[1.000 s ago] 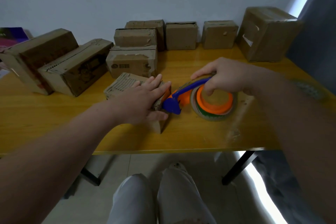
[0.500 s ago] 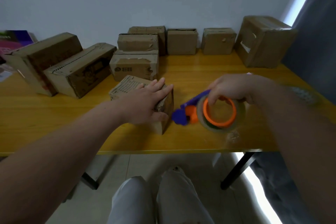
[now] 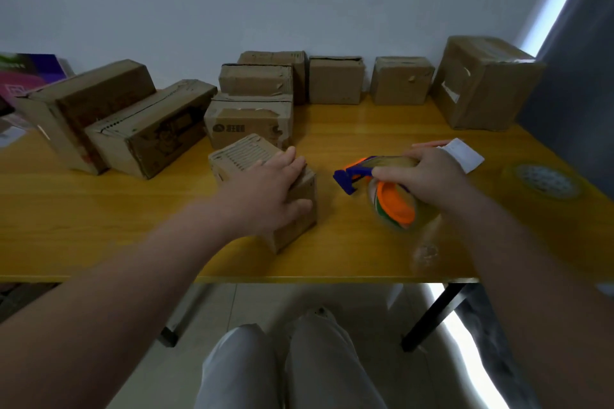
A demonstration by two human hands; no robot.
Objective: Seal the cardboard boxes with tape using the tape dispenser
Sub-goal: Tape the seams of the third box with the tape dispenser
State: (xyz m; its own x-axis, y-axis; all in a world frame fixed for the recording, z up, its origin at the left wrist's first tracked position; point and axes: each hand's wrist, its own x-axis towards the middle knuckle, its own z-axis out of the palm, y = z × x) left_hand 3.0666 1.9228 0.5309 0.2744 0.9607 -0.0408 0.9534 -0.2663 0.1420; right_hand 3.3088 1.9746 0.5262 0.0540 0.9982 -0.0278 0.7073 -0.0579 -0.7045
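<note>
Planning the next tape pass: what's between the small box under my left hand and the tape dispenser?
Nothing: the head view shows only bare table between the small box and the tape dispenser.

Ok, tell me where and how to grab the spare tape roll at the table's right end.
Grip the spare tape roll by its outer rim, straight down from above, thumb and fingers on opposite sides. It lies flat on the table, so likely only the rim offers a hold. The nearer right hand holds the tape dispenser.

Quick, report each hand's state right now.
Left hand: open, fingers flat on the small cardboard box.
Right hand: closed around the tape dispenser.
</note>
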